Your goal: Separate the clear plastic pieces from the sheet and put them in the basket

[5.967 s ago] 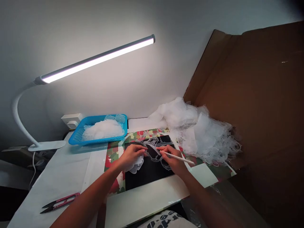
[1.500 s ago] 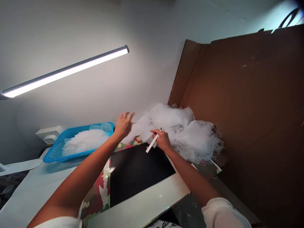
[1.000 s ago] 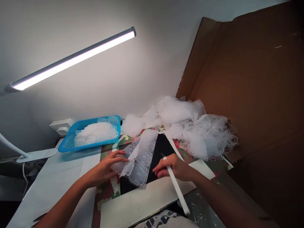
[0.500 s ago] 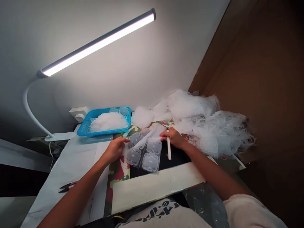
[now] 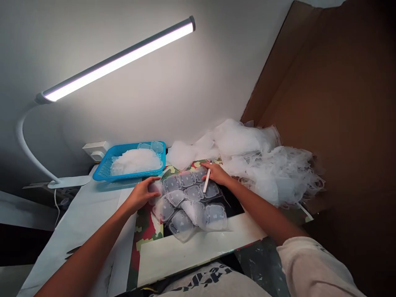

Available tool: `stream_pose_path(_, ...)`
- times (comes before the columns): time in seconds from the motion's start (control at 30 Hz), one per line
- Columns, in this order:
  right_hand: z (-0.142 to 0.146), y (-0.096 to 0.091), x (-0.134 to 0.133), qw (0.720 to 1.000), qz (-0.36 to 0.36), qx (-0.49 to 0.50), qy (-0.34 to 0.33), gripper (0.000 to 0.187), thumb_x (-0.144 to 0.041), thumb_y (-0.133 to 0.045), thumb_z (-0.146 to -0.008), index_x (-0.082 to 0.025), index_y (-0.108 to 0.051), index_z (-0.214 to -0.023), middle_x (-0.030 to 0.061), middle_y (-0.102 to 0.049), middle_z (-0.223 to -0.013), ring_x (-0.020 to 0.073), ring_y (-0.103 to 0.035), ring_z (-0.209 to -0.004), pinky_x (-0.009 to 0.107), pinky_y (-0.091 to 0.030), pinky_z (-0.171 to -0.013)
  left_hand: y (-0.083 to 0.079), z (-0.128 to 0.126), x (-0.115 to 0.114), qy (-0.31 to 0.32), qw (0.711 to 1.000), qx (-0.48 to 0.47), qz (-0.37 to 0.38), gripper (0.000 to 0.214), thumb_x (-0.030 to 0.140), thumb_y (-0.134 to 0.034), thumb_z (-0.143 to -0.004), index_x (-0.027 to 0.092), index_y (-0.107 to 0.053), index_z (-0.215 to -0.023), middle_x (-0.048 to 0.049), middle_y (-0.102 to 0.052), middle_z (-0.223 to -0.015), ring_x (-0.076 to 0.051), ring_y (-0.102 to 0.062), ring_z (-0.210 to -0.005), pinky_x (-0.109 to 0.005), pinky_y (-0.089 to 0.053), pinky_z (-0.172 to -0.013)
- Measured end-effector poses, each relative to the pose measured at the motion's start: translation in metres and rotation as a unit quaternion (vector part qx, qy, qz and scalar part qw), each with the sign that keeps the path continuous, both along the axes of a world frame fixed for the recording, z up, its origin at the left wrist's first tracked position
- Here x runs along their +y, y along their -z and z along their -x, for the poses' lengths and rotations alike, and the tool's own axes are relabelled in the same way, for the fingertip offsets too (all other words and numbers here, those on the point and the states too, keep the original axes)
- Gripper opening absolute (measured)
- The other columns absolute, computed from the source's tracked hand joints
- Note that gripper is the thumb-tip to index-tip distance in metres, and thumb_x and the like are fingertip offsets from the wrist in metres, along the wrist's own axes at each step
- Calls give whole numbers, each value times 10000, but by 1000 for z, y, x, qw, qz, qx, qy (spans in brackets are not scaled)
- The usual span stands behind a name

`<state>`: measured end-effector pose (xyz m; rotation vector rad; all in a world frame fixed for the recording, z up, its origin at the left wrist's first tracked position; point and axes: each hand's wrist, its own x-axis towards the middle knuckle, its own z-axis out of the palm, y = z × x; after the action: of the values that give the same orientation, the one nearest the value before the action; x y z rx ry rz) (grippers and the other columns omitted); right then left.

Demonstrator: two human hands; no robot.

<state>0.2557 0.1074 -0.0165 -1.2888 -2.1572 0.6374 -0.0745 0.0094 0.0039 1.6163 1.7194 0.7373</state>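
Observation:
A clear plastic sheet of moulded rounded pieces (image 5: 188,204) lies spread over the black mat (image 5: 232,202) and the camouflage-patterned cover (image 5: 145,225). My left hand (image 5: 142,194) holds the sheet's left edge, fingers curled on it. My right hand (image 5: 216,173) rests on the sheet's far right corner and grips a thin white stick (image 5: 206,181) that points toward me.
A blue basket (image 5: 107,171) of white plastic pieces stands at the back left, beside a wall socket (image 5: 94,150). A heap of white plastic offcuts (image 5: 262,163) lies at the right against a cardboard wall (image 5: 334,107). A lamp (image 5: 117,62) arches overhead. A white board (image 5: 192,251) lies near me.
The empty offcut frame from earlier is gone. A fresh sheet came from the pile and now lies opened flat on the mat; both hands have moved apart to its edges.

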Motion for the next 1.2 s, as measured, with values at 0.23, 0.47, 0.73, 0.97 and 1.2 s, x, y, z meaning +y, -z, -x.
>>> stream_pose_path(0.23,-18,-45,36,983,49,154,84,223,-186,-763,-673,-126,-742,-887,37,-732,-781,162,-672,-714,303,-560,-719,-70,-4,2,3,994,-104,-28,453,442,-810,-571,159,-725,-913,-56,-729,-789,-228,-661,-720,-339,-534,-657)
stream_pose_path(0.47,-71,-157,15,908,-73,409,61,215,-201,-836,-598,-185,-695,-760,-31,-666,-721,104,-646,-686,249,-546,-718,-156,-32,3,13,939,-111,-324,188,376,-754,-725,245,-716,-854,15,-713,-811,-167,-658,-737,-445,-572,-809)
stream_pose_path(0.73,-135,-113,-113,962,196,76,-176,143,-272,-789,-714,-212,-766,-842,55,-730,-906,226,-688,-886,338,-548,-804,-115,-11,-91,412,894,124,-123,352,249,-624,-885,410,-646,-1198,47,-687,-1157,-160,-680,-953,-266,-590,-742)
stream_pose_path(0.97,-89,-33,-110,980,177,91,21,274,-407,-656,-818,-175,-569,-702,83,-691,-1017,199,-641,-820,339,-509,-742,-6,-36,-80,320,921,197,-104,356,351,-408,-992,288,-587,-1294,-84,-584,-1323,-226,-610,-1141,-381,-542,-918)
stream_pose_path(1.2,20,11,-84,993,-85,-86,-11,151,-214,-658,-815,-198,-531,-735,91,-619,-910,223,-548,-875,316,-447,-767,62,-52,-57,232,884,334,-230,536,445,-331,-1000,224,-368,-1487,-107,-275,-1583,-309,-190,-1470,-511,-310,-1139)
